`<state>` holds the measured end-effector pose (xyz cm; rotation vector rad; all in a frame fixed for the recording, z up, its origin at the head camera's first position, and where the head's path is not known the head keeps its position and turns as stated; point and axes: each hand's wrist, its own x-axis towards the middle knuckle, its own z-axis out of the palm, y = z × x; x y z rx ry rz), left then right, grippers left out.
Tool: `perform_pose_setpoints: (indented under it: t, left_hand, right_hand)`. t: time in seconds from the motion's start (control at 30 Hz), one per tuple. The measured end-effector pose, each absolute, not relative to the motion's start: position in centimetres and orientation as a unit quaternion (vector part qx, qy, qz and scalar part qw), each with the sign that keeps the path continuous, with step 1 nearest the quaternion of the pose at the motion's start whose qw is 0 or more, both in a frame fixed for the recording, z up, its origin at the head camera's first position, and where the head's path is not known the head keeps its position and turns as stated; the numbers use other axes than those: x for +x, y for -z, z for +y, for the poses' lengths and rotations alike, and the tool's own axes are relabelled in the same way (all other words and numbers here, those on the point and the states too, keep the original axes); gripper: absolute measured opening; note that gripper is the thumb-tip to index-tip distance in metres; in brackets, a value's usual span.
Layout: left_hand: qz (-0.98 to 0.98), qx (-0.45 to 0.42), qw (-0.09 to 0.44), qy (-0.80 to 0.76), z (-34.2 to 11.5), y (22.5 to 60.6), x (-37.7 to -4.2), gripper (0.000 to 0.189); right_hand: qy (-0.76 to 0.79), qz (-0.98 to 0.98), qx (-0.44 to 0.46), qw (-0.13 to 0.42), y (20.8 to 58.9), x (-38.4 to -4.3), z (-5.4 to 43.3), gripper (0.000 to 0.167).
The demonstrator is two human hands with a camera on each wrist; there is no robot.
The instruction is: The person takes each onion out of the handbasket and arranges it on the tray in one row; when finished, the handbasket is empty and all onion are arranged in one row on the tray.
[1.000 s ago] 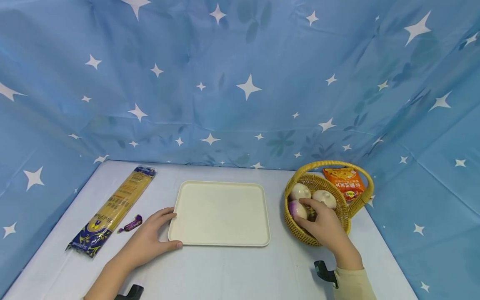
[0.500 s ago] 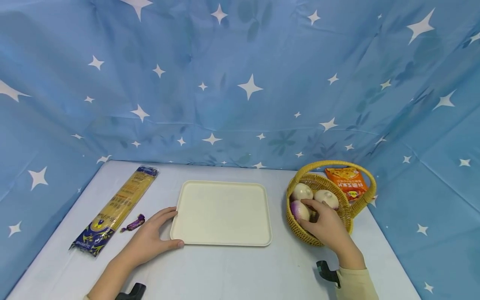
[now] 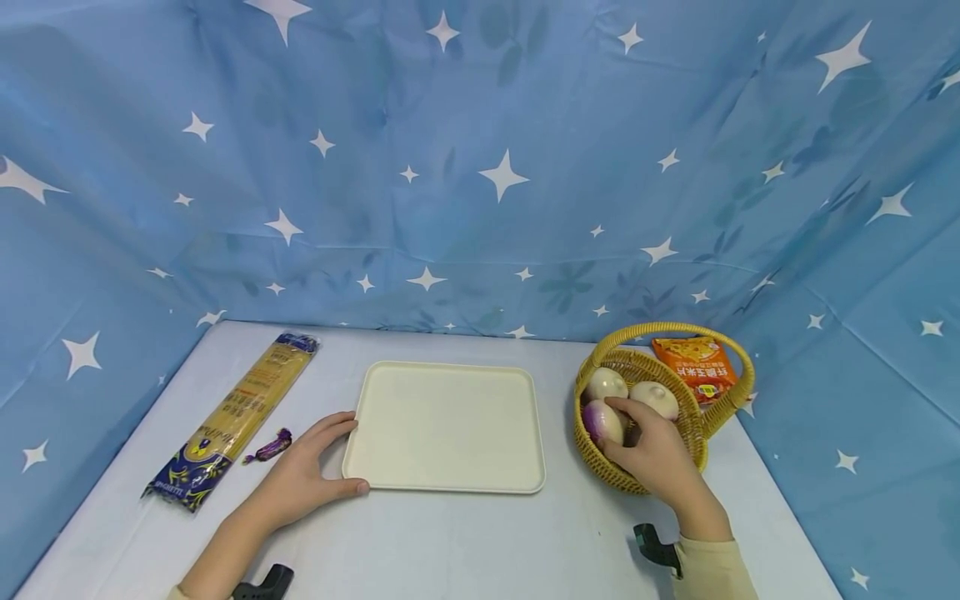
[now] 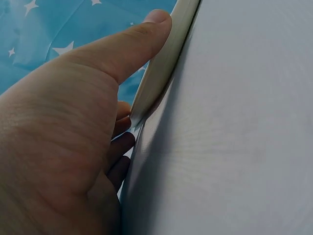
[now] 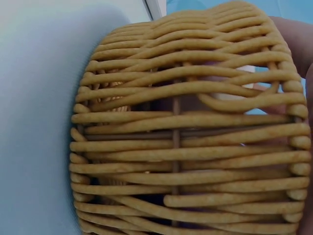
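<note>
My right hand (image 3: 651, 443) reaches over the near rim of a yellow wicker basket (image 3: 600, 467), pinching a purple-and-white turnip (image 3: 602, 423) between thumb and fingers inside it. Two round white vegetables, one at the back left (image 3: 606, 384) and one at the right (image 3: 655, 399), lie beside it. In the right wrist view, woven basket wall (image 5: 195, 147) hides most of that grasp. At the cream tray (image 3: 446, 427), the fingers of my left hand (image 3: 298, 479) touch the left edge. Its extended thumb lies on the near left corner, resting at the rim (image 4: 171, 49) in the left wrist view.
An orange snack packet (image 3: 697, 367) lies behind the basket, partly under its tall handle (image 3: 675, 327). Left of the tray are a long spaghetti pack (image 3: 240, 408) and a purple wrapped candy (image 3: 270, 447). Blue star-patterned cloth (image 3: 450, 167) hangs around the white table (image 3: 465, 550).
The whole head view has shifted slightly rightward. Both hands keep nearly the same places at the tray and on the turnip.
</note>
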<state>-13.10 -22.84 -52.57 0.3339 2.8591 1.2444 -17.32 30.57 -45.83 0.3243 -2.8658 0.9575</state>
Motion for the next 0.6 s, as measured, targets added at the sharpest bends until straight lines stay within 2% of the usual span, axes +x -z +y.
perform_pose_setpoints:
  t: [0.6]
  left_hand:
    - [0.913, 0.104, 0.004, -0.395, -22.97, 52.80, -13.19, 0.111]
  right_hand:
    - [-0.370, -0.920, 0.109, 0.071, 44.93, -16.96, 30.72, 0.061]
